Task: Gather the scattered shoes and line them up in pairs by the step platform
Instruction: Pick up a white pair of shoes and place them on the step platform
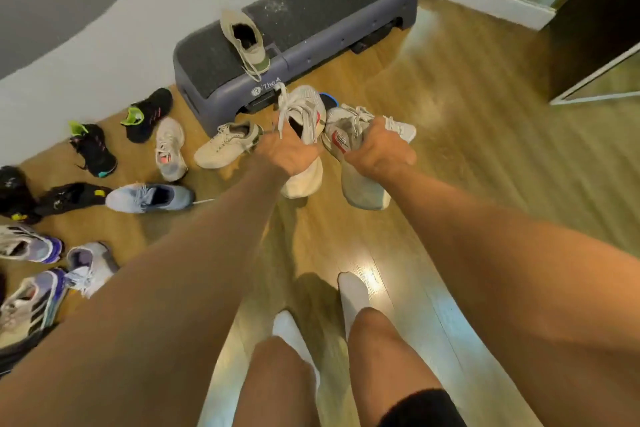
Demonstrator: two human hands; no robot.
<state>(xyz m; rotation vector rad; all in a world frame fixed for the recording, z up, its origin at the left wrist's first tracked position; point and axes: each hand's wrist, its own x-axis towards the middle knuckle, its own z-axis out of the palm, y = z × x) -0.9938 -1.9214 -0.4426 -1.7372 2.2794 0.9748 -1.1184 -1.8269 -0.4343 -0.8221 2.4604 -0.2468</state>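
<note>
My left hand (289, 152) grips a white sneaker with red trim (304, 114), held above the floor just in front of the grey step platform (311, 10). My right hand (381, 154) grips its match, a second white sneaker with a red mark (349, 135), right beside the first. A beige sneaker (247, 40) lies on top of the platform. Another beige sneaker (227, 144) lies on the floor at the platform's near corner. To the left lie a white shoe with a pink heel (169, 149), a light blue shoe (149, 198) and two black shoes with green tabs (149, 114).
Several more shoes crowd the left edge: black ones (20, 194) and purple-and-white ones (31, 246). A white wall runs behind the platform. A mirror or door frame (595, 80) stands at the right. My feet in white socks (353, 295) stand on the wooden floor.
</note>
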